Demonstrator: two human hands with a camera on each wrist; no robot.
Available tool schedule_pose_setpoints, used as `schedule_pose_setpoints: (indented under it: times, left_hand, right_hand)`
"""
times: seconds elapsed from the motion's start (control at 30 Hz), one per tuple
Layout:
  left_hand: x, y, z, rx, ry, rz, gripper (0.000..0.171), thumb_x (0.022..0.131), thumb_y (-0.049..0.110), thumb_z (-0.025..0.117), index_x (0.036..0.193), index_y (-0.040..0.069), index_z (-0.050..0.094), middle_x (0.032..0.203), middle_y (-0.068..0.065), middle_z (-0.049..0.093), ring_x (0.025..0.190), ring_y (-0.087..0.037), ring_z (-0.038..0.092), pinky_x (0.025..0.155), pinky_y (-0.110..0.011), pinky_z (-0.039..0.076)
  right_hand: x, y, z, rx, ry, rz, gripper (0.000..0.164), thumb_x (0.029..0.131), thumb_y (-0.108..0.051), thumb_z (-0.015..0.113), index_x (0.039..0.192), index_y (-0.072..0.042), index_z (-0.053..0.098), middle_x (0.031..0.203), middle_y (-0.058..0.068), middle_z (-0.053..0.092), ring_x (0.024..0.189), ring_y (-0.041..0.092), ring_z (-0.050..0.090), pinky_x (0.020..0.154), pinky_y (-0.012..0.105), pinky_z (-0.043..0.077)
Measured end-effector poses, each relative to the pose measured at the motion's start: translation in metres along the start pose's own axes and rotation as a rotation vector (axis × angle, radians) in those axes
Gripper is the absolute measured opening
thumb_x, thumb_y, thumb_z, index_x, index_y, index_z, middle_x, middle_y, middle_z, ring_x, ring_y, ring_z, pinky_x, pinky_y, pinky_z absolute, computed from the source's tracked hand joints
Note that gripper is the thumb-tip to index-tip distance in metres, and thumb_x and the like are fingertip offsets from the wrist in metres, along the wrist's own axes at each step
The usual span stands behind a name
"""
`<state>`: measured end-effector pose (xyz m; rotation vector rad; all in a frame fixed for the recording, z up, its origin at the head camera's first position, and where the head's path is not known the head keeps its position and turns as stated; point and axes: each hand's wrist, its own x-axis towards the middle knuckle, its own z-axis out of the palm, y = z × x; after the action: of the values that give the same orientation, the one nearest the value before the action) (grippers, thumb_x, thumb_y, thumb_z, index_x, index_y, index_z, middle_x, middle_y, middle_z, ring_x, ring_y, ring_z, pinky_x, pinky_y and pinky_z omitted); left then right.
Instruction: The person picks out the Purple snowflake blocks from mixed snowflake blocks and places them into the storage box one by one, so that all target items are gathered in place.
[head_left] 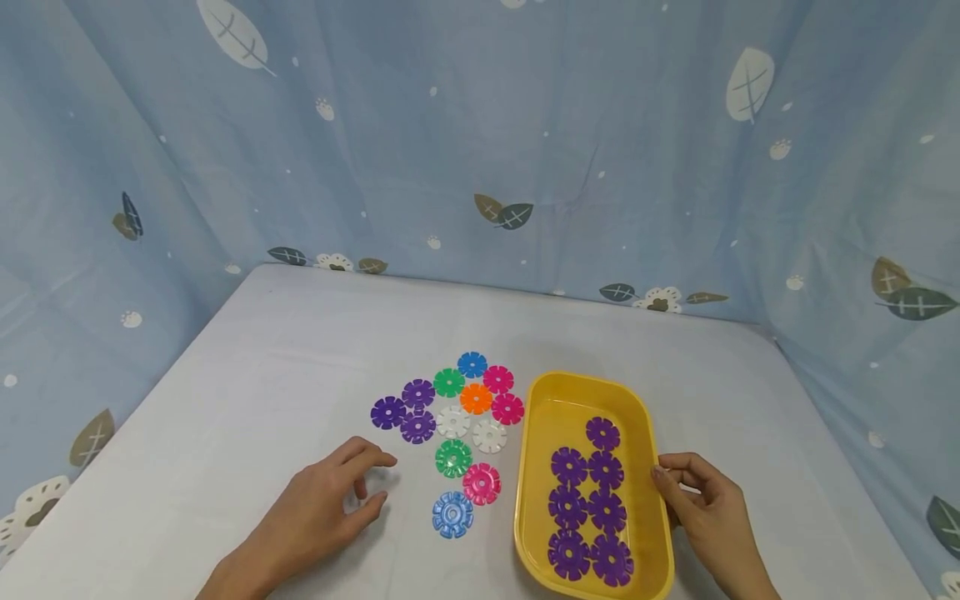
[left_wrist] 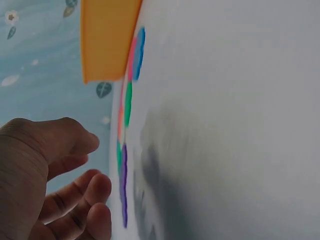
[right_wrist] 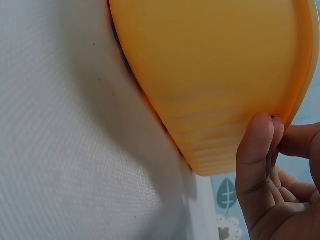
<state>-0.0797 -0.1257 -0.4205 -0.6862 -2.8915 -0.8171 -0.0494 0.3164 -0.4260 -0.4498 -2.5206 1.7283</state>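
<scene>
A yellow plastic tray [head_left: 557,421] stands on the table with several purple snowflake discs [head_left: 568,507] lying inside, mostly in two columns. My right hand [head_left: 708,512] pinches the tray's right rim between thumb and fingers; the right wrist view shows this grip on the tray wall [right_wrist: 215,65]. Left of the tray, loose snowflake discs lie flat: purple [head_left: 388,412], green [head_left: 453,458], white [head_left: 489,435], orange [head_left: 476,398], pink [head_left: 482,483] and blue [head_left: 452,514]. My left hand [head_left: 318,508] hovers left of these discs, fingers loosely bent, holding nothing.
A white cloth [head_left: 300,358] covers the table. Behind it and along both sides hangs a blue curtain [head_left: 420,150] with leaf prints. The tray's raised walls stand between its discs and the loose ones.
</scene>
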Motion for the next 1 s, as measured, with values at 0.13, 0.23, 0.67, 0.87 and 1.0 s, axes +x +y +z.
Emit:
schedule_pose_setpoints:
  times: [0.13, 0.23, 0.67, 0.87, 1.0]
  left_hand:
    - [0.01, -0.013, -0.004, 0.031, 0.033, 0.019, 0.041, 0.076, 0.014, 0.085, 0.114, 0.019, 0.07, 0.11, 0.015, 0.058, 0.07, 0.002, 0.051, 0.062, -0.019, 0.047]
    - [0.017, -0.02, -0.006, 0.041, 0.047, 0.014, 0.042, 0.076, 0.013, 0.085, 0.115, 0.016, 0.069, 0.111, 0.01, 0.06, 0.07, 0.002, 0.051, 0.06, -0.02, 0.046]
    - [0.043, -0.034, -0.007, 0.075, 0.036, 0.023, 0.043, 0.079, 0.015, 0.082, 0.119, 0.011, 0.066, 0.115, 0.001, 0.062, 0.072, -0.003, 0.055, 0.059, -0.024, 0.047]
    - [0.054, -0.039, -0.005, 0.077, 0.013, 0.01, 0.045, 0.08, 0.018, 0.081, 0.122, 0.009, 0.066, 0.118, 0.0, 0.06, 0.071, -0.004, 0.053, 0.059, -0.025, 0.046]
    - [0.059, -0.042, -0.003, 0.062, -0.004, -0.009, 0.047, 0.081, 0.019, 0.081, 0.124, 0.01, 0.065, 0.121, 0.0, 0.059, 0.069, -0.004, 0.052, 0.059, -0.026, 0.045]
  right_hand:
    - [-0.001, 0.0, 0.0, 0.011, 0.0, 0.006, 0.037, 0.098, -0.028, 0.066, 0.118, 0.003, 0.06, 0.091, 0.014, 0.066, 0.06, 0.026, 0.067, 0.055, 0.038, 0.057]
    - [-0.001, 0.0, 0.0, 0.021, -0.003, 0.006, 0.036, 0.098, -0.027, 0.066, 0.117, 0.003, 0.06, 0.09, 0.015, 0.066, 0.06, 0.027, 0.067, 0.054, 0.038, 0.057]
    - [-0.002, -0.003, 0.0, 0.003, 0.0, -0.008, 0.035, 0.098, -0.027, 0.066, 0.116, 0.003, 0.061, 0.091, 0.015, 0.066, 0.061, 0.026, 0.067, 0.055, 0.037, 0.057]
    - [-0.001, -0.003, 0.001, -0.005, 0.003, -0.018, 0.035, 0.098, -0.027, 0.066, 0.116, 0.002, 0.061, 0.091, 0.015, 0.066, 0.061, 0.026, 0.067, 0.054, 0.037, 0.057]
    - [-0.001, -0.002, 0.001, -0.01, 0.005, -0.018, 0.035, 0.098, -0.027, 0.067, 0.115, 0.002, 0.061, 0.091, 0.016, 0.066, 0.061, 0.026, 0.067, 0.054, 0.037, 0.057]
